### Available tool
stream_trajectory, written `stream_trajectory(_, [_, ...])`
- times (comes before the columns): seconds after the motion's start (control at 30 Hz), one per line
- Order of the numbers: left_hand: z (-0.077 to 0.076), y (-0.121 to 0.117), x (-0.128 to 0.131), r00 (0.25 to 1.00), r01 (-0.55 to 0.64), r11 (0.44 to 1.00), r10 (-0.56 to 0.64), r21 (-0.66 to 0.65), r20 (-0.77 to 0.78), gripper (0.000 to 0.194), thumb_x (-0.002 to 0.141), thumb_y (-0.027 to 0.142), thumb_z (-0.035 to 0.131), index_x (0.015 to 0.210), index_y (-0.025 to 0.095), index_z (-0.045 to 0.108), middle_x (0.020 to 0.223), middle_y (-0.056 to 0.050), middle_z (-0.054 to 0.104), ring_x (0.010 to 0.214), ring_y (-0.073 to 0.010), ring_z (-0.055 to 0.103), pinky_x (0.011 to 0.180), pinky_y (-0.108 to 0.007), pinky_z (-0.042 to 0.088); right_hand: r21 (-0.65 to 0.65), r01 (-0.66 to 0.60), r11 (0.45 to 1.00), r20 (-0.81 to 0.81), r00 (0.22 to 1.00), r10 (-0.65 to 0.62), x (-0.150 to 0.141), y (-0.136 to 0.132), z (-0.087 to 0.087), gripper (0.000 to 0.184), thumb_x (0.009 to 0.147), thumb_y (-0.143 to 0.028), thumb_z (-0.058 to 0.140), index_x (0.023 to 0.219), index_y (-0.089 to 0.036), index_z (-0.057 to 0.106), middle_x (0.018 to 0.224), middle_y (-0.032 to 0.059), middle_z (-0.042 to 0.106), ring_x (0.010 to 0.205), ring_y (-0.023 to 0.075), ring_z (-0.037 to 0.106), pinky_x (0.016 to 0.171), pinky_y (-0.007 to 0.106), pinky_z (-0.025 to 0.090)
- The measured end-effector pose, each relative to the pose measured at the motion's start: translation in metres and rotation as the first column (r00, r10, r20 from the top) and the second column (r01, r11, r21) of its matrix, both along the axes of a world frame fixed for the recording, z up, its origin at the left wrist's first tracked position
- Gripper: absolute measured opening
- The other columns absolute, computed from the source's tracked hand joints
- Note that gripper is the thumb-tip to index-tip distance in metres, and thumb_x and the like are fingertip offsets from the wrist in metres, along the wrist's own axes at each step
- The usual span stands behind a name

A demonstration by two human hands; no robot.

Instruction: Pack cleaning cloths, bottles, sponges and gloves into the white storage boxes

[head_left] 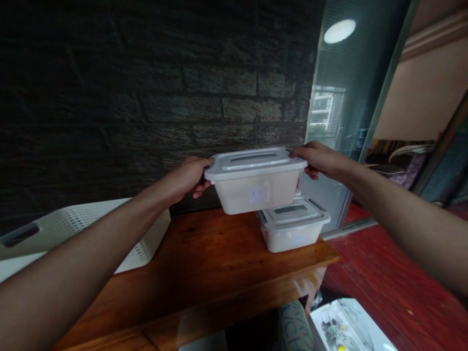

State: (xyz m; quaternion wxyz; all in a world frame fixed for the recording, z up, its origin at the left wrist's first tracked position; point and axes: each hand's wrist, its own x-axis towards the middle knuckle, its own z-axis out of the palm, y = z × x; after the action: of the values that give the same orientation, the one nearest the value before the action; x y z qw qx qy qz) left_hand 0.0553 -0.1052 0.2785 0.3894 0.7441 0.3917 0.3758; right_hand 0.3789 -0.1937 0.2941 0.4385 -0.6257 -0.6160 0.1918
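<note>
A lidded white storage box hangs in the air above the wooden table, level or nearly so, with a small label on its front. My left hand grips its left end under the lid rim. At the opposite end, my right hand is closed on the rim, thumb on top. Below and slightly to the right, a second lidded white box rests near the table's right end. The raised box overlaps part of it in view, and I cannot tell whether the two touch.
A white perforated basket stands at the left on the wooden table, partly behind my left forearm. Dark brick wall rises behind. A glass door is at the right. An open white box with small items sits below the table's right end.
</note>
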Motion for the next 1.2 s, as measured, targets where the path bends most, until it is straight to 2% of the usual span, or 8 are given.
stream_trajectory(0.2, [-0.02,0.006,0.073,0.989,0.129,0.99,-0.124,-0.058,0.08,0.034,0.098,0.036,0.049,0.068,0.019,0.049,0.05,0.0,0.048,0.034,-0.0095,0.037,0.03,-0.02,0.029,-0.028,0.044,0.999,-0.071,0.996,-0.046,0.071,-0.01,-0.024,0.029,0.089,-0.034,0.063,0.066,-0.02,0.052,0.044,-0.0022,0.045,0.033,0.009,0.038,0.033,0.023,0.027])
stream_trajectory(0.4, [-0.043,0.002,0.109,0.983,0.17,0.976,-0.157,-0.133,0.099,0.032,0.096,0.037,0.053,0.071,0.019,0.05,0.05,-0.001,0.05,0.034,-0.0093,0.038,0.031,-0.019,0.028,-0.046,0.045,0.998,-0.079,0.996,-0.049,0.106,-0.016,-0.049,0.029,0.089,-0.034,0.063,0.067,-0.018,0.053,0.044,-0.002,0.046,0.032,0.0087,0.037,0.033,0.023,0.029])
stream_trajectory(0.73, [-0.068,0.0,0.125,0.981,0.183,0.961,-0.163,-0.209,0.107,0.027,0.096,0.029,0.049,0.072,0.018,0.051,0.052,-0.001,0.052,0.035,-0.0107,0.041,0.031,-0.021,0.031,-0.07,0.014,0.997,-0.12,0.993,-0.022,0.132,-0.004,-0.079,0.031,0.088,-0.04,0.068,0.071,-0.017,0.057,0.046,-0.0018,0.048,0.033,0.0086,0.038,0.03,0.022,0.027])
stream_trajectory(1.0, [-0.068,-0.012,0.128,0.979,0.186,0.943,-0.154,-0.274,0.135,0.028,0.098,0.031,0.048,0.074,0.018,0.051,0.053,0.0,0.052,0.035,-0.0093,0.04,0.033,-0.02,0.031,-0.09,0.004,0.996,-0.128,0.992,-0.015,0.138,-0.003,-0.081,0.031,0.088,-0.04,0.067,0.07,-0.018,0.055,0.045,-0.0037,0.044,0.034,0.007,0.033,0.03,0.021,0.025])
stream_trajectory(1.2, [-0.073,-0.01,0.131,0.976,0.196,0.941,-0.161,-0.275,0.144,0.026,0.1,0.028,0.043,0.077,0.019,0.05,0.053,0.0,0.053,0.035,-0.0104,0.042,0.034,-0.021,0.035,-0.104,0.021,0.994,-0.116,0.993,-0.033,0.14,-0.004,-0.085,0.03,0.09,-0.037,0.064,0.07,-0.018,0.054,0.048,-0.0028,0.044,0.036,0.007,0.033,0.032,0.022,0.024])
